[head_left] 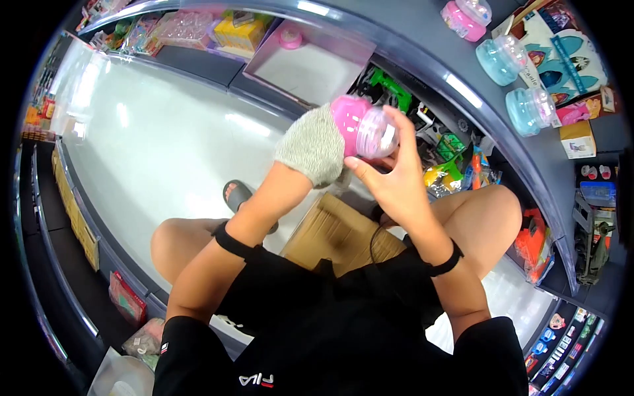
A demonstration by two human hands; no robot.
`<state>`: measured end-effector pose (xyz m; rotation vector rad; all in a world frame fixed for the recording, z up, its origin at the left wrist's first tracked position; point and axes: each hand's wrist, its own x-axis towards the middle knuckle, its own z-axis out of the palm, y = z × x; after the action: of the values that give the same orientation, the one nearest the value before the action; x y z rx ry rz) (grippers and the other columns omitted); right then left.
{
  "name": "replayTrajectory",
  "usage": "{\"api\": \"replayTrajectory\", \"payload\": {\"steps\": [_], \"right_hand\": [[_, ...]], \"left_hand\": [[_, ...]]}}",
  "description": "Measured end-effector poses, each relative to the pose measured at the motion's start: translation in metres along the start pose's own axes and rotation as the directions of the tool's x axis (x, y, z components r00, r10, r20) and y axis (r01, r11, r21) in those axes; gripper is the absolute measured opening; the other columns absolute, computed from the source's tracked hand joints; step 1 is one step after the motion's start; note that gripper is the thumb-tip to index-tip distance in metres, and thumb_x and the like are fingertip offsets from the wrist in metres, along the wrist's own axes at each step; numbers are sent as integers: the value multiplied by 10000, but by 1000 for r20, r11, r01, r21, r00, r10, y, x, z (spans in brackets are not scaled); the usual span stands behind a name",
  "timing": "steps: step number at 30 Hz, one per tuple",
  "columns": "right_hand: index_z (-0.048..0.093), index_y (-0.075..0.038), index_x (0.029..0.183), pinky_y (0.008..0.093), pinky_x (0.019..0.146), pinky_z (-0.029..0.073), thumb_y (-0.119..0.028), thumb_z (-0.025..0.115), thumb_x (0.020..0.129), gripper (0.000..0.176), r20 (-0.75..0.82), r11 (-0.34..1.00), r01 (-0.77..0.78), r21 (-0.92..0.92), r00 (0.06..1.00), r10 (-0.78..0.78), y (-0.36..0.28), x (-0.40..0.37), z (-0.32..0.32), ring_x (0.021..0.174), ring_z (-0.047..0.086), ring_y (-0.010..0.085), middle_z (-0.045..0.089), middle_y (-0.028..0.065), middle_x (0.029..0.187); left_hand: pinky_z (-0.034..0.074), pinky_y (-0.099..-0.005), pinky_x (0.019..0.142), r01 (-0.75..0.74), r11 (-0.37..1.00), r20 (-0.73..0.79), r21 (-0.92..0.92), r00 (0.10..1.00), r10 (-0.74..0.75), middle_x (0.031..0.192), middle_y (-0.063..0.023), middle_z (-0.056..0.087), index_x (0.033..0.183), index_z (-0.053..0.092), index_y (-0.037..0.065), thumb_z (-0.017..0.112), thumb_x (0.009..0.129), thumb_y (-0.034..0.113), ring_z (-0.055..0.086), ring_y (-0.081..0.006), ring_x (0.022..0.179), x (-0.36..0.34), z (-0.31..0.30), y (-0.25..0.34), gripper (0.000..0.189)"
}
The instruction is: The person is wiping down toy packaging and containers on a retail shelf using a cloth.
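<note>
Jar (pixel 366 129) pink with clear lid; cloth (pixel 316 145) speckled grey; box (pixel 337 234) plain brown; far right tubs (pixel 502 59) pale blue; near shirt (pixel 317 330) black, white logo.

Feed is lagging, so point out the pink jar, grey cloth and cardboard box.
pink jar (pixel 360 125): head view, middle, by the clear lid.
grey cloth (pixel 316 146): head view, cloth's middle.
cardboard box (pixel 337 234): head view, top flap.

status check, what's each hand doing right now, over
Left hand tucked under grey cloth, cloth pressed against pink jar. Right hand gripping the jar. Cardboard box below the hands, nothing in the way.
</note>
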<state>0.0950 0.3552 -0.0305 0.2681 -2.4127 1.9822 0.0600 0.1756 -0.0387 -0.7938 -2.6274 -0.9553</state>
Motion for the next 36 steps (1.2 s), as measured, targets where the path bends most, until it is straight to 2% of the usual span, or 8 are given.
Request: {"api": "replayTrajectory", "payload": {"steps": [5,7,12,15,17,27,29,36], "right_hand": [[510,-27,1429,388,1052,506,-31,870,766,754,-28,996,86,-20,996,-86,8,4,1,1226,609,306,568,186,1369],[537,-40,1406,415,1069,500,51,836,721,753,0,943,275,-186,960,-280,-3,-1,4,1280,591,377,571,195,1397],[600,-69,1354,455,1073,514,127,761,696,705,155,866,424,-265,905,-396,-14,-1,-4,1337,563,429,558,192,1459],[643,-82,1307,474,1065,529,158,708,658,695,300,732,569,-376,822,-485,-13,2,-8,1338,559,441,566,181,1458],[653,-85,1296,484,1062,532,147,694,631,705,368,705,602,-374,794,-483,-14,2,-8,1353,548,439,576,173,1447],[610,-65,1350,449,1041,541,104,762,658,729,261,787,538,-302,841,-475,-16,-1,0,1278,608,428,590,205,1427],[553,-48,1410,419,1018,548,4,855,708,766,205,835,462,-300,886,-416,-18,-1,-1,1231,640,416,603,220,1406],[499,-23,1447,413,983,557,-135,925,747,827,157,955,167,-246,979,-131,-9,-4,-1,1175,668,401,631,225,1349]], "left_hand": [[516,-474,999,255,915,-15,-312,962,-273,1193,-214,667,1302,616,34,837,712,226,642,-419,1109,-14,26,-13,659],[488,-423,1062,409,506,139,-760,862,-488,1230,-173,659,1303,628,59,879,646,240,612,-369,1185,-17,5,4,727],[496,-376,1045,485,93,354,-870,745,-566,1199,-91,670,1344,617,92,914,509,227,627,-289,1175,-21,-20,18,897],[539,-352,935,333,198,243,-922,895,-373,1160,-42,685,1357,615,111,864,700,316,667,-220,1087,-35,-9,-3,732],[555,-296,870,381,-91,380,-920,812,-444,1203,-21,679,1379,608,127,657,964,398,663,-146,1083,-36,-16,4,498],[570,-302,899,340,-12,316,-940,859,-402,1237,-23,684,1383,610,137,520,1054,363,673,-165,1095,-33,-8,-7,409],[559,-359,974,100,625,-11,-774,985,-172,1245,-65,695,1347,629,126,569,1000,271,685,-252,1130,-24,-4,-16,381],[503,-418,1046,406,879,71,-249,913,-401,1253,-201,681,1262,661,75,554,962,172,644,-376,1172,-3,11,-26,333]]}}
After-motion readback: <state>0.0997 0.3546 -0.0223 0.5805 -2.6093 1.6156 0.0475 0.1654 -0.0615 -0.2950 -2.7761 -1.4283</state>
